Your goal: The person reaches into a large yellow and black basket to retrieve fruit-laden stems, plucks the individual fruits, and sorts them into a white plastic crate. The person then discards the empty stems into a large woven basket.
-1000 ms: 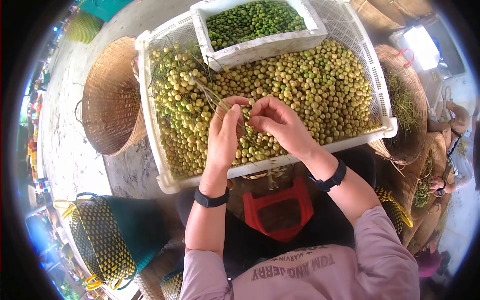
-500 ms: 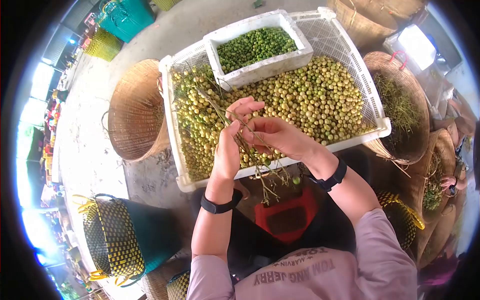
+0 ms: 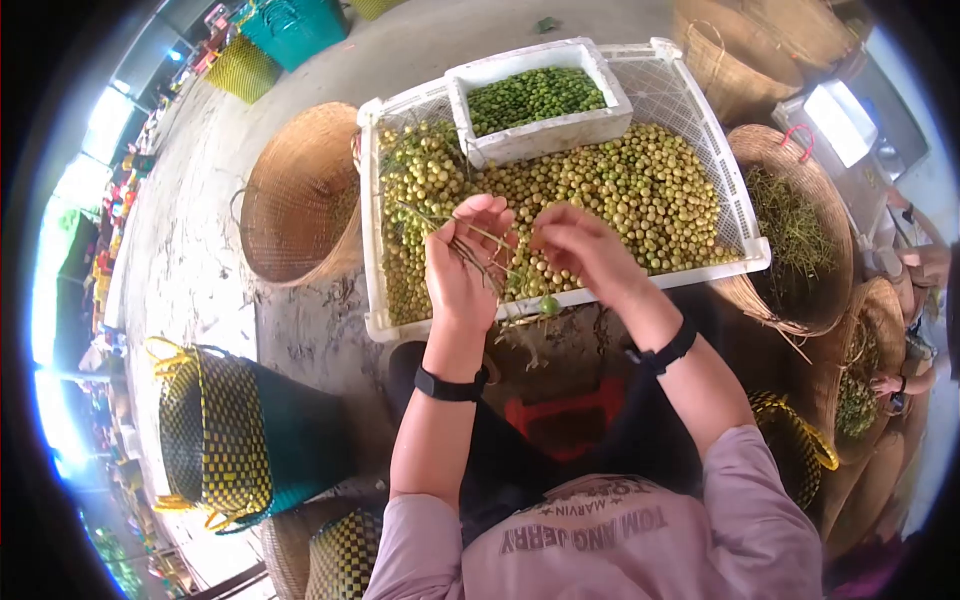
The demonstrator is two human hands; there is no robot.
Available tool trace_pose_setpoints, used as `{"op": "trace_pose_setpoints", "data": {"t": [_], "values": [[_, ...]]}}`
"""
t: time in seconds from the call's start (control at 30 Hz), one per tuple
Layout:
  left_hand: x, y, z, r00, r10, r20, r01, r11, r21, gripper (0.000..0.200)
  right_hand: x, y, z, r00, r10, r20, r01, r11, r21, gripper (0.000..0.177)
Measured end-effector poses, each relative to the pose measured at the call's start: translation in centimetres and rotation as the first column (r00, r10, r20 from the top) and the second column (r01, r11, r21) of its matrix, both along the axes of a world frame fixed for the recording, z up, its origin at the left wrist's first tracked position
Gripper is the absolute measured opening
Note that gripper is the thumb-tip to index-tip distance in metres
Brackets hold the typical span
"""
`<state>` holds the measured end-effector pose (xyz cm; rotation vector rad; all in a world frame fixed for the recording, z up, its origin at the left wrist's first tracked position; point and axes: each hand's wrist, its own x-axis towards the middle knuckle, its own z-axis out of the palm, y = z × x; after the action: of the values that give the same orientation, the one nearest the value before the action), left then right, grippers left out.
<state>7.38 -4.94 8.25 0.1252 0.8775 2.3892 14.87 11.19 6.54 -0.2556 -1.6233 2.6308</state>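
From my remote seat I see a grey concrete floor [image 3: 200, 270], stained and cracked. On it stand an empty wicker basket [image 3: 290, 200] just left of the white plastic crate [image 3: 370, 250] (whether the crate sits flat on the floor, I cannot tell), a second wicker basket [image 3: 800, 240] with green stalks at its right, a black-and-yellow woven bag [image 3: 215, 435] nearer me, and a teal basket [image 3: 290, 25] far off.

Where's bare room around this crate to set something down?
Bare concrete floor on the left, between the wicker basket and the black-and-yellow bag. Bare mesh in the white crate's far right corner, beside the foam box. Crowded: fruit fills the crate under the left hand holding stems; baskets pack the right.
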Motion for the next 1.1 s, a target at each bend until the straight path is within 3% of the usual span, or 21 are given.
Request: {"op": "trace_pose_setpoints", "data": {"t": [0.03, 0.07, 0.1, 0.17, 0.2, 0.23, 0.27, 0.3, 0.47, 0.53, 0.6, 0.67, 0.7, 0.8, 0.83, 0.97, 1.1], "values": [[0.0, -0.3, 0.2, 0.999, 0.025, -0.025, -0.026, 0.999, -0.041, 0.039, -0.7, 1.3, -1.0, 0.995, -0.059, -0.079, 0.081, 0.950, 0.303, 0.015], [0.1, -0.5, 0.4, 0.998, 0.046, -0.053, -0.050, 0.995, -0.081, 0.038, -1.1, 1.9, -1.2, 0.980, -0.093, -0.176, 0.178, 0.804, 0.568, 0.018], [0.2, -0.6, 0.6, 0.994, 0.070, -0.085, -0.080, 0.991, -0.112, 0.038, -0.7, 2.2, -1.5, 0.981, -0.087, -0.175, 0.173, 0.803, 0.570, 0.018], [0.4, -0.9, 0.9, 0.987, 0.093, -0.134, -0.111, 0.984, -0.139, 0.038, 0.1, 2.1, -0.2, 0.983, -0.057, -0.174, 0.174, 0.595, 0.785, 0.025], [0.5, -1.0, 1.0, 0.977, 0.110, -0.181, -0.141, 0.975, -0.170, 0.038, 0.6, 1.6, 0.2, 0.983, -0.055, -0.173, 0.172, 0.593, 0.786, 0.025], [0.8, -1.0, 1.1, 0.978, 0.110, -0.178, -0.141, 0.975, -0.171, 0.038, 1.5, 0.4, 0.9, 0.989, 0.078, -0.129, 0.016, 0.799, 0.601, 0.027], [0.9, -1.0, 1.2, 0.975, 0.130, -0.178, -0.164, 0.968, -0.189, 0.038, 2.2, -0.7, 1.4, 0.970, 0.212, -0.123, -0.154, 0.919, 0.364, 0.028], [1.0, -0.8, 1.4, 0.973, 0.148, -0.179, -0.184, 0.961, -0.207, 0.038, 2.6, -1.5, 1.7, 0.961, 0.251, -0.116, -0.224, 0.952, 0.209, 0.024], [2.4, -0.4, 2.1, 0.970, 0.214, -0.119, -0.235, 0.947, -0.217, 0.037, 3.1, -3.1, 1.2, 0.959, 0.254, -0.125, -0.212, 0.937, 0.277, 0.018], [2.1, -1.2, 1.4, 0.974, 0.173, -0.146, -0.200, 0.960, -0.198, 0.033, 3.6, -3.7, 0.9, 0.965, 0.194, -0.177, -0.171, 0.975, 0.139, 0.013], [2.4, -0.8, 1.6, 0.967, 0.245, -0.069, -0.253, 0.958, -0.134, 0.028, 4.6, -4.0, 0.5, 0.964, 0.185, -0.190, -0.161, 0.978, 0.135, 0.013], [2.8, -0.9, 1.6, 0.971, 0.237, -0.036, -0.239, 0.968, -0.075, 0.025, 5.5, -4.5, 0.2, 0.984, 0.163, -0.070, -0.172, 0.973, -0.152, 0.016], [2.7, -0.8, 1.7, 0.973, 0.232, -0.019, -0.232, 0.972, -0.044, 0.025, 6.0, -4.9, 0.4, 0.992, 0.125, 0.023, -0.118, 0.973, -0.198, 0.018], [2.7, -1.1, 1.8, 0.972, 0.234, -0.012, -0.235, 0.971, -0.052, 0.024, 6.7, -4.6, -1.6, 0.986, 0.166, -0.009, -0.166, 0.973, -0.161, 0.018], [2.5, -1.4, 1.8, 0.969, 0.243, -0.044, -0.245, 0.969, -0.043, 0.024, 6.6, -4.1, -1.7, 0.953, 0.259, -0.155, -0.283, 0.945, -0.163, 0.014], [2.4, -2.7, 2.6, 0.944, 0.317, -0.091, -0.325, 0.942, -0.088, 0.018, 7.4, -3.7, -1.4, 0.979, 0.203, -0.028, -0.204, 0.946, -0.251, 0.013], [2.1, -3.8, 2.2, 0.945, 0.314, -0.088, -0.318, 0.947, -0.039, 0.022, 8.0, -4.2, -0.8, 0.969, 0.243, -0.046, -0.246, 0.925, -0.291, 0.013]]}}
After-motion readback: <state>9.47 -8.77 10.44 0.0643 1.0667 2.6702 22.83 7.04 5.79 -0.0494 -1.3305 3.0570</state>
